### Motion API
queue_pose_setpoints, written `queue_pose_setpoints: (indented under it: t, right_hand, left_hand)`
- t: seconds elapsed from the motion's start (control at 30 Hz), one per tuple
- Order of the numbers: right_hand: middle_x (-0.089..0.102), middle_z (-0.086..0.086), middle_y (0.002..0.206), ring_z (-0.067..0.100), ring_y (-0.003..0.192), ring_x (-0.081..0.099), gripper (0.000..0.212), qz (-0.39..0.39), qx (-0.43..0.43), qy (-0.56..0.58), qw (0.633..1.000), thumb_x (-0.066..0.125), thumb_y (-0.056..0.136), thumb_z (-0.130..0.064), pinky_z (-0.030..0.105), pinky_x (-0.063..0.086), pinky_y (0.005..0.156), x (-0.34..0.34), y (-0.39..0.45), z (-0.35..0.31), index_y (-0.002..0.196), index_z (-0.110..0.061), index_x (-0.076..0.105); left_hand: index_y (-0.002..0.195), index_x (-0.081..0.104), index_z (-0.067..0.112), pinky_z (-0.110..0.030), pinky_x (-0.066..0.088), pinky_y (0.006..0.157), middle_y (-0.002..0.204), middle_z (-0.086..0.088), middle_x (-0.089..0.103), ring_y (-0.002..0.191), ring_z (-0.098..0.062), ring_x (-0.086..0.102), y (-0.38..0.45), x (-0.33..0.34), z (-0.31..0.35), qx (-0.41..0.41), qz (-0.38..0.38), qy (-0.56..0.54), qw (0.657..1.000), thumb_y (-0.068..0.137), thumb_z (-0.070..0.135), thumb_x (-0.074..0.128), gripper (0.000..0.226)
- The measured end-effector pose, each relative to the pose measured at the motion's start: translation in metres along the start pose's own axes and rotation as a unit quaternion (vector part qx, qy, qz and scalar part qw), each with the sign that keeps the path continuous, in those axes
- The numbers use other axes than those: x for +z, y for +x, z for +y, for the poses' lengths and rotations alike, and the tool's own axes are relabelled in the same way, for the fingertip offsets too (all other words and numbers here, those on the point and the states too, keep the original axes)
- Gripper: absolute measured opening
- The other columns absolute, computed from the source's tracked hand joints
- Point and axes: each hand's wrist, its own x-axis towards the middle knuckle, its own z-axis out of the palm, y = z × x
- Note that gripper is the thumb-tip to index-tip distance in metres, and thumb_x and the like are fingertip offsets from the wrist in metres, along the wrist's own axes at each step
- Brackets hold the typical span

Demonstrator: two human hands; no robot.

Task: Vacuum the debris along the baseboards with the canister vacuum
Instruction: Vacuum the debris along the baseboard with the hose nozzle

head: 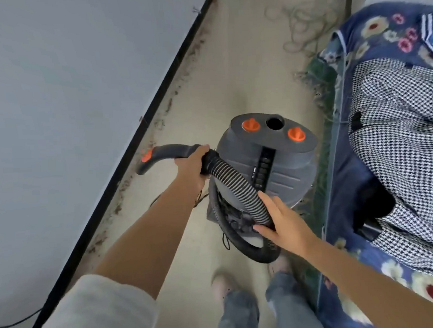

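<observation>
The debris (127, 184) lies in a thin dark line on the floor (232, 89), just against the black baseboard (145, 122), and this line runs away from me to the upper right. My left hand (192, 163) is nearer to it, its fingers clamped on the curved hose handle (166, 153), whose open end points down toward the baseboard. My right hand (283, 222) rests on the ribbed hose (238, 185) with fingers apart and straight, beside the grey canister vacuum (271, 159), which stands between the debris and the bed (380, 109).

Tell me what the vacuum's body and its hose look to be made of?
The canister vacuum looks like matte grey molded plastic, with orange plastic knobs. The hose looks like flexible ribbed plastic, judging by its ridges and bend; hard to confirm.
</observation>
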Motion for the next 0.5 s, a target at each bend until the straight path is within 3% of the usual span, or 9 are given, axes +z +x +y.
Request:
queue_pose_setpoints:
  t: [0.07, 0.13, 0.27, 0.33, 0.43, 0.5]
  right_hand:
    - [0.062, 0.015, 0.105, 0.026, 0.081, 0.062, 0.063, -0.034, -0.005, -0.01, 0.999, 0.04, 0.092, -0.045, 0.027, 0.05, 0.065, 0.001, -0.008, 0.022, 0.133, 0.003, 0.043]
    - [0.063, 0.017, 0.102, 0.029, 0.086, 0.061, 0.055, -0.009, -0.004, -0.075, 0.997, 0.033, 0.096, -0.039, 0.033, 0.052, 0.071, 0.001, -0.006, 0.05, 0.124, 0.005, 0.051]
    - [0.064, 0.022, 0.102, 0.04, 0.089, 0.064, 0.037, 0.024, 0.109, -0.123, 0.986, 0.06, 0.081, -0.015, 0.045, 0.054, 0.078, -0.008, 0.013, 0.102, 0.11, 0.008, 0.06]
    - [0.064, 0.025, 0.1, 0.044, 0.086, 0.063, 0.039, 0.032, 0.161, -0.106, 0.981, 0.074, 0.07, -0.002, 0.05, 0.053, 0.075, -0.019, 0.026, 0.124, 0.105, 0.01, 0.062]
    - [0.064, 0.024, 0.094, 0.045, 0.081, 0.063, 0.036, 0.051, 0.181, -0.1, 0.977, 0.077, 0.065, 0.002, 0.051, 0.053, 0.07, -0.036, 0.049, 0.155, 0.098, 0.008, 0.065]
    - [0.065, 0.024, 0.092, 0.044, 0.082, 0.063, 0.03, 0.046, 0.165, -0.094, 0.981, 0.073, 0.07, 0.0, 0.051, 0.052, 0.071, -0.043, 0.065, 0.174, 0.097, 0.007, 0.066]
  left_hand:
    - [0.145, 0.018, 0.018, -0.038, 0.055, 0.063, 0.11, -0.012, 0.054, 0.078, -0.024, 0.06, -0.003, 0.003, -0.007, 0.016, -0.004, 0.064, 0.998, 0.082, 0.004, 0.066, 0.08]
    - [0.138, 0.022, 0.025, -0.035, 0.053, 0.066, 0.101, -0.009, 0.052, 0.077, -0.022, 0.058, -0.015, 0.008, -0.015, 0.038, -0.034, 0.151, 0.987, 0.083, 0.002, 0.063, 0.072]
    - [0.136, 0.031, 0.021, -0.041, 0.053, 0.085, 0.113, -0.006, 0.058, 0.097, -0.025, 0.06, -0.02, 0.026, -0.049, 0.051, -0.098, 0.291, 0.95, 0.082, 0.012, 0.068, 0.066]
    - [0.127, 0.04, 0.017, -0.035, 0.051, 0.08, 0.115, -0.005, 0.059, 0.095, -0.022, 0.059, -0.015, 0.043, -0.061, 0.077, -0.104, 0.36, 0.924, 0.083, 0.018, 0.069, 0.053]
    - [0.122, 0.043, 0.015, -0.031, 0.044, 0.073, 0.096, -0.001, 0.056, 0.083, -0.019, 0.055, -0.003, 0.068, -0.074, 0.098, -0.068, 0.482, 0.868, 0.085, 0.024, 0.064, 0.043]
    - [0.116, 0.042, 0.014, -0.03, 0.045, 0.066, 0.084, 0.001, 0.054, 0.072, -0.015, 0.054, 0.004, 0.083, -0.083, 0.082, -0.044, 0.497, 0.863, 0.086, 0.025, 0.062, 0.038]
